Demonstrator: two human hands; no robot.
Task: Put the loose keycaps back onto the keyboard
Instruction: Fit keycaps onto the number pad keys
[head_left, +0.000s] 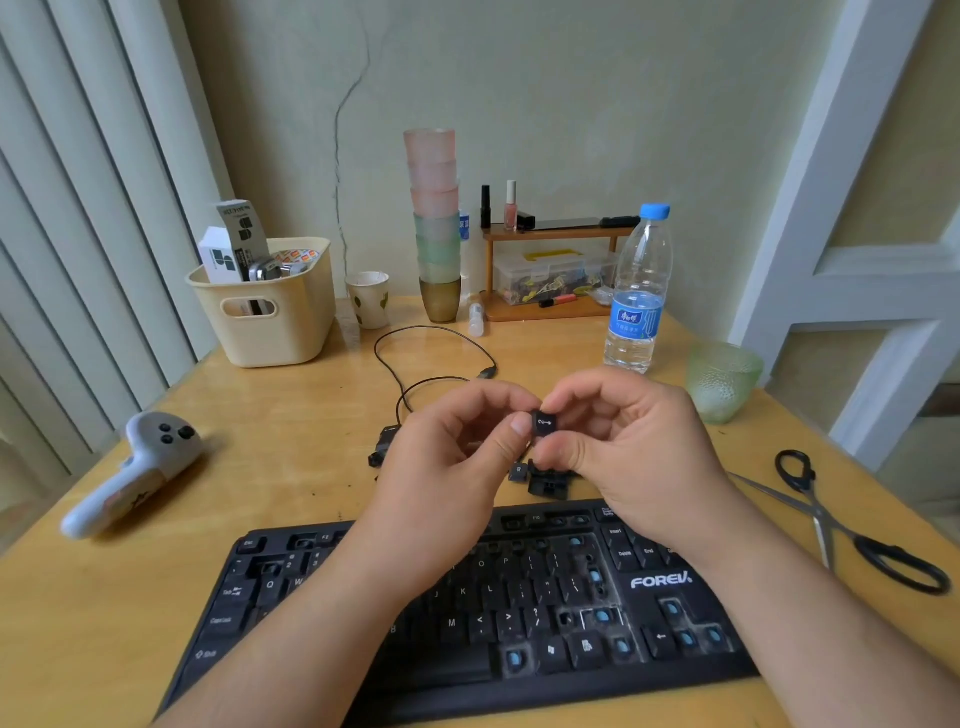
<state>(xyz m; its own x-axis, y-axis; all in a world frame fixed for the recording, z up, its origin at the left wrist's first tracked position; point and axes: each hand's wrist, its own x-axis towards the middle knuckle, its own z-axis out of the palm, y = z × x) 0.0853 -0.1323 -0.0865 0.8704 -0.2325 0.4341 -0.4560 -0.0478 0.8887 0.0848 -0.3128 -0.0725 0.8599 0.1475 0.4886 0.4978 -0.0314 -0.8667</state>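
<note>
Head view: both hands, left hand (457, 447) and right hand (623, 441), pinch one arrow keycap (544, 423); light, rigid, probably slippery, so grip its sides.

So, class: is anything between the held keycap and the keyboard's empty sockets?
Nothing visible blocks it. Both hands pinch the keycap above the keyboard; empty blue-stemmed sockets lie exposed at lower right.

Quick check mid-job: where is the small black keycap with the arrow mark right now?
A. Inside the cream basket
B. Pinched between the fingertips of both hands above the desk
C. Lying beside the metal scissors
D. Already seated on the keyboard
B: the small black keycap with the arrow mark is pinched between the left hand and right hand, above the black keyboard.
</note>
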